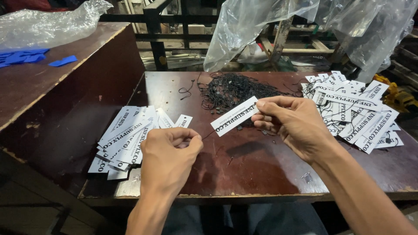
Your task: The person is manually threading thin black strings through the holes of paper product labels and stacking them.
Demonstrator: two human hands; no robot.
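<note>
Brown worktable (270, 174) holds two card heaps and a tangle of black strings (233, 91), while the right hand (291, 124) pinches a white tag (235, 115) slanting down-left toward the left hand (172, 150), closed on a thin black string (208, 135) between them

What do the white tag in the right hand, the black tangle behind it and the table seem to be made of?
White tag: apparently stiff matte card, since it stays flat when held by one end. Black tangle: thin cord or string loops, probably with small plastic fasteners, too fine to tell. Table: dark reddish-brown wood or laminate, worn, with chipped pale edges and a slight sheen.
</note>
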